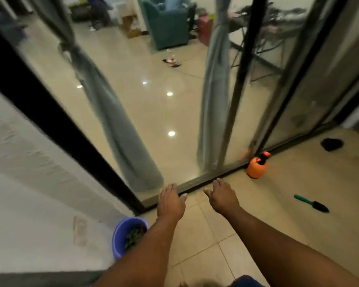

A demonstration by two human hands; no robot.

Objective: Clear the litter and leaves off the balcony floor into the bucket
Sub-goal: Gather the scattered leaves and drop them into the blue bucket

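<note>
the purple bucket (120,235) sits at the lower left of the frame by the wall, and it already has green leaves (134,235) inside, so some of the job looks done. the left hand (170,201) and right hand (223,198) reach out in the middle, both flat and loose, holding nothing. a dark clump (332,144) lies on the floor at the far right, maybe litter still to pick up.

There are two hands, the left hand (170,200) and the right hand (223,196), one purple bucket (120,235), one orange spray bottle (256,167), one green-handled trowel (311,203) and two grey curtains (112,112).
</note>
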